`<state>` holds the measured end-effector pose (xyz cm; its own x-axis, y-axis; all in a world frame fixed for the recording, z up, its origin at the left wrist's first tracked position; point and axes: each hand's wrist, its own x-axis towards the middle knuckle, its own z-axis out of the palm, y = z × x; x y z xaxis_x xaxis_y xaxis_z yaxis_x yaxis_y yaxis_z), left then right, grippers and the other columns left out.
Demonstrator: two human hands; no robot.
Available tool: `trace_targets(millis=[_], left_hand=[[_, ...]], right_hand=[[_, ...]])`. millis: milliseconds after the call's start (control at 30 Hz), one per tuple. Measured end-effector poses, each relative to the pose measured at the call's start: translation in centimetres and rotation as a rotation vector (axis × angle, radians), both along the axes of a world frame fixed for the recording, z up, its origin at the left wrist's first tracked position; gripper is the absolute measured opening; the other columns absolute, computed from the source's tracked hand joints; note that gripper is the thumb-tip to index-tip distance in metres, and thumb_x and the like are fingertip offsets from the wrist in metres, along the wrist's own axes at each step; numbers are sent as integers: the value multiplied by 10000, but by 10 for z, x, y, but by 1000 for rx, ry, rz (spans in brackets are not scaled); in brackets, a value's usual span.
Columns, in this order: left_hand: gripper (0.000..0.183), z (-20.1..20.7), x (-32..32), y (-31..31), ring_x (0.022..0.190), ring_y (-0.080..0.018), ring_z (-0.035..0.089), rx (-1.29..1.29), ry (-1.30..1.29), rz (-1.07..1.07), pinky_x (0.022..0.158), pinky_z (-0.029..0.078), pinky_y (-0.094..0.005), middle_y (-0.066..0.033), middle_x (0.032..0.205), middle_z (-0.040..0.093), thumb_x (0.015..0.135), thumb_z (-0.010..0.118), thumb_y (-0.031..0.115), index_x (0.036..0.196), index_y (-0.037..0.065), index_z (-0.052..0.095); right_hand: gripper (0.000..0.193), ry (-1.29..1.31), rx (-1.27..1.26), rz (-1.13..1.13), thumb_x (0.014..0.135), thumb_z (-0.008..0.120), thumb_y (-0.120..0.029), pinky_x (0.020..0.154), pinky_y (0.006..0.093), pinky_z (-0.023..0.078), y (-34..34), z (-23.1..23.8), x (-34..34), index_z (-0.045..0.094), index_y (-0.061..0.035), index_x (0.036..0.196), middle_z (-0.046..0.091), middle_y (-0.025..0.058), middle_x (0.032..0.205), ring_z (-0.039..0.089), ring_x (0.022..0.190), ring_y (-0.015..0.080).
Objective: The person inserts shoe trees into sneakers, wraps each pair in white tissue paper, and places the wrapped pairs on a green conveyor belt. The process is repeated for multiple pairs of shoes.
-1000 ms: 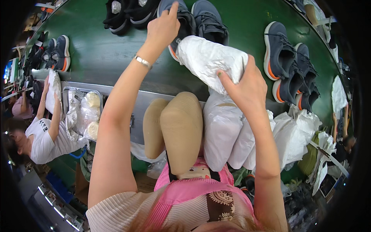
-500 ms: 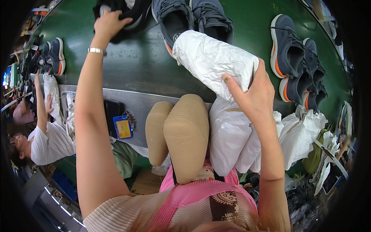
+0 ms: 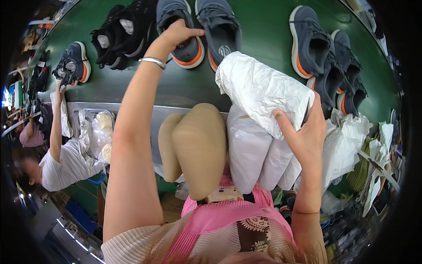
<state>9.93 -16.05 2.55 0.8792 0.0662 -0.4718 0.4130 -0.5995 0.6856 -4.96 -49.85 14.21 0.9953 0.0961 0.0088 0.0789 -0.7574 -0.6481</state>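
White crumpled paper bundle [image 3: 263, 90] is in the right hand [image 3: 307, 136], thumb on the near side, clamped round its right end, held just near of a grey-and-orange pair on the green table [image 3: 263, 26]. Left hand [image 3: 178, 33] is over the pair's left shoe [image 3: 189, 55], thumb stuck out right, other fingers hidden, so can't tell how tight they're gripping. Progress-wise, I'd say partway at best: the black shoes [image 3: 136, 31] far left already have pale wads in them, but the pair's right shoe [image 3: 222, 28] shows a bare insole and the bundle isn't in either one. Grey shoes [image 3: 310, 44] over on the right look unstuffed too, from what I can see. Beige rounded forms [image 3: 200, 149] stand nearer.
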Motion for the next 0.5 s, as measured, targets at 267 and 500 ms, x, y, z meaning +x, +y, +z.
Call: trace_targets(millis=[267, 500], left_hand=[[422, -45, -47, -142, 1002, -400, 615, -335, -278, -491, 875, 486, -398, -294, 1072, 628, 811, 672, 249, 1073, -73, 593], [413, 16, -98, -126, 963, -313, 574, 529, -838, -623, 827, 500, -441, -116, 1023, 539, 770, 675, 113, 1153, 36, 541]], right_hand=[[610, 31, 101, -155, 719, 792, -246, 843, 414, 475, -46, 13, -19, 501, 0, 1196, 625, 208, 1046, 615, 977, 379], [616, -21, -24, -163, 716, 787, -288, 791, 437, 485, -63, 12, -29, 503, 18, 1170, 629, 216, 1006, 615, 931, 387]])
